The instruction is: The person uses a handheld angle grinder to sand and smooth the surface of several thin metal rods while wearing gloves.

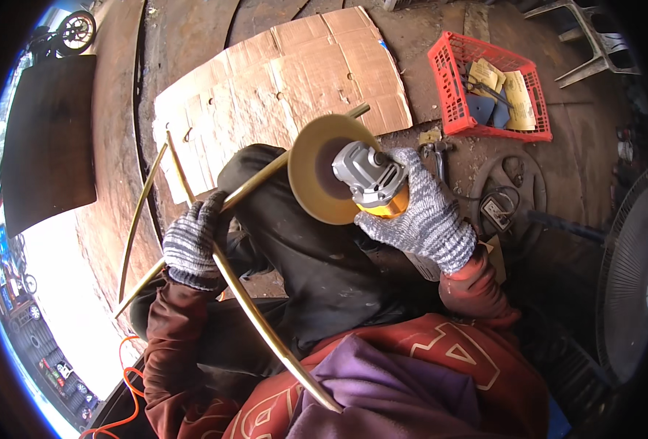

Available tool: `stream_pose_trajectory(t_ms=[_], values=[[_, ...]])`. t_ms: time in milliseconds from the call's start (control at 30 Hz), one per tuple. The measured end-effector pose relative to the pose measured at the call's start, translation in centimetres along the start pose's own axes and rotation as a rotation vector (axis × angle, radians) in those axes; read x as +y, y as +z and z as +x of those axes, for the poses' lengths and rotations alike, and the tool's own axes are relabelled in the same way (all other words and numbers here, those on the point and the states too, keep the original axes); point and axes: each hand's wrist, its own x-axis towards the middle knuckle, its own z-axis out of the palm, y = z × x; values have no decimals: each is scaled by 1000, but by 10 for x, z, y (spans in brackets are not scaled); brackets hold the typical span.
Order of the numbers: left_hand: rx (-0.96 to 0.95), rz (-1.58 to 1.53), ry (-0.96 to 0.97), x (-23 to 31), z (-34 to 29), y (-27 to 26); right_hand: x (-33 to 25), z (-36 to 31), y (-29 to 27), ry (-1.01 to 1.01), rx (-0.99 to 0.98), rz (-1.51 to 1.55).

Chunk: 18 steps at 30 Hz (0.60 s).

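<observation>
My right hand (426, 219), in a grey and white knit glove, grips an angle grinder (371, 174) with a silver head and yellow body. Its wide tan disc (311, 172) overlaps a gold-coloured metal tube that crosses above my knee; I cannot tell whether they touch. My left hand (192, 245), gloved in the same knit with dark fingers, is closed round the gold tube frame (258, 318). One curved tube of the frame runs down toward my chest, and others reach out to the left. My dark trouser leg (316, 241) lies beneath the tube.
Flattened cardboard (265, 80) covers the floor ahead. A red plastic crate (441, 84) with papers stands at far right, near a hammer (441, 164), a power socket box (498, 212) and a plastic chair (587, 44). A fan (631, 278) is at right, an orange cord (128, 388) at lower left.
</observation>
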Motion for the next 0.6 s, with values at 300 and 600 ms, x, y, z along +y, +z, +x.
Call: stream_pose_trajectory(t_ms=[300, 600], values=[[10, -40, 54, -3, 4, -3, 0, -4, 5, -35, -20, -48], [-13, -38, 16, -11, -4, 7, 10, -5, -8, 68, 43, -61]])
